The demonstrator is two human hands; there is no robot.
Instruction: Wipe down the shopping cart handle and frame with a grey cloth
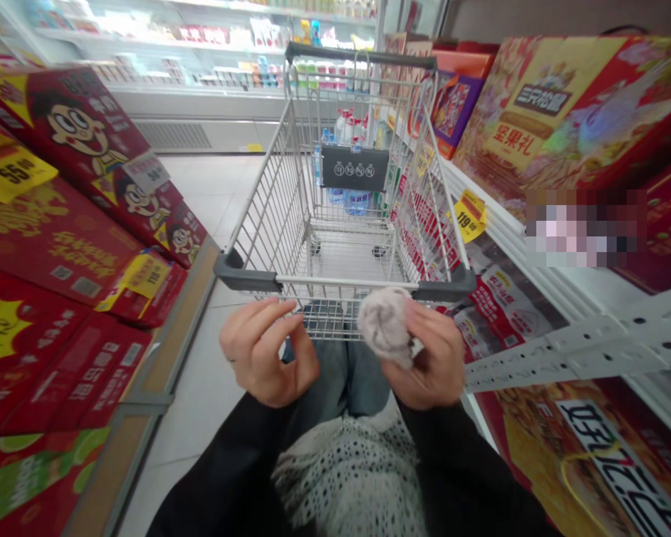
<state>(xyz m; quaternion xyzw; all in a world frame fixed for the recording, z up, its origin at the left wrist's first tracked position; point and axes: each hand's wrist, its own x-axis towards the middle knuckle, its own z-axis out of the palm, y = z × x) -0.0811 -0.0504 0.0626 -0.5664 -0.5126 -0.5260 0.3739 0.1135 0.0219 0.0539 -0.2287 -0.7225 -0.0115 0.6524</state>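
Note:
My right hand (433, 358) is closed around a crumpled greyish-white cloth (385, 322), which bulges out past the fingertips toward the middle. Across from it, my left hand (268, 350) is curled with thumb and fingers drawn together; whatever they may pinch is too small or hidden to make out. Both hands are just on the near side of a metal wire shopping cart (262, 201), below its near rim with dark plastic corners (249, 277). The cloth overlaps that rim in the view; whether it touches cannot be told.
Red gift boxes with yellow price tags (16, 171) line the left side. On the right, a white shelf (497, 216) carries a nut gift box (542, 127). Bottled water (358, 200) shows beyond the cart's wires. A lit refrigerated case (201, 74) spans the back.

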